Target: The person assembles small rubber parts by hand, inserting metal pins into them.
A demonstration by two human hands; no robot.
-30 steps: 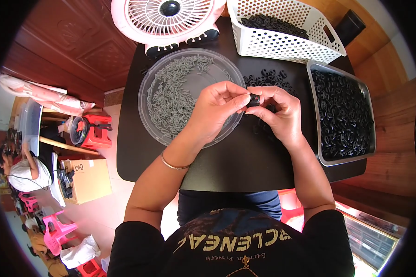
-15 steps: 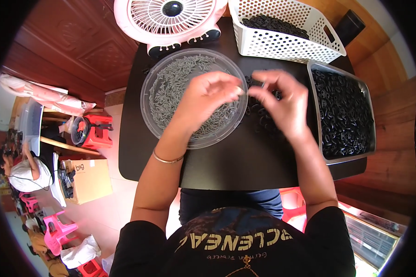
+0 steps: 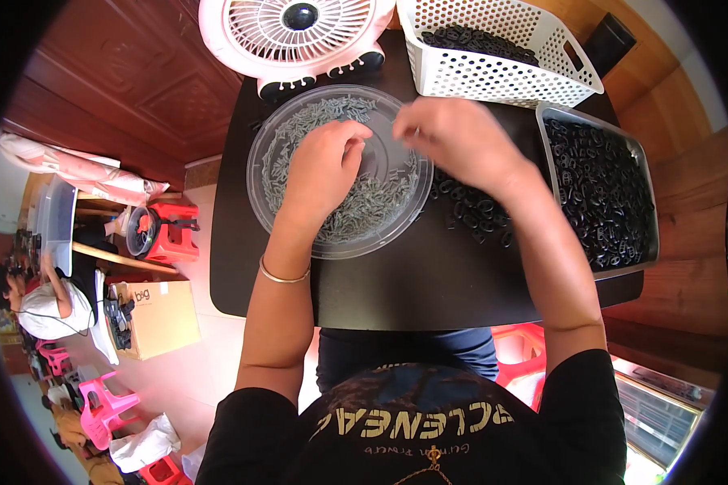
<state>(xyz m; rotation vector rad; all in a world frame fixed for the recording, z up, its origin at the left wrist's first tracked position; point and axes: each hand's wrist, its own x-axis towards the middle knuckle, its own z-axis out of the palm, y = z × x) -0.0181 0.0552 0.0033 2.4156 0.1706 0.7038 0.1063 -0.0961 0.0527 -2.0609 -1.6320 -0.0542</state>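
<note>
A round clear plastic tub holds many small grey rod-shaped pieces, with part of its bottom bare near the middle. My left hand hovers over the tub, its fingers bent in toward the thumb; whatever they grip is hidden. Over the tub's right side, my right hand is a little blurred, with fingers curled together and pointing left; I cannot make out anything in them. A gap separates the two hands. Loose black oval link-like pieces lie on the dark table just right of the tub, partly under my right forearm.
A metal tray full of black pieces stands at the right. Behind are a white perforated basket with more black pieces, a dark cylinder and a pink fan. At far left another person sits near a cardboard box.
My right hand has swung left and up, from beside the tub to over its right side, and turned palm down. My left hand has drawn back slightly left.
</note>
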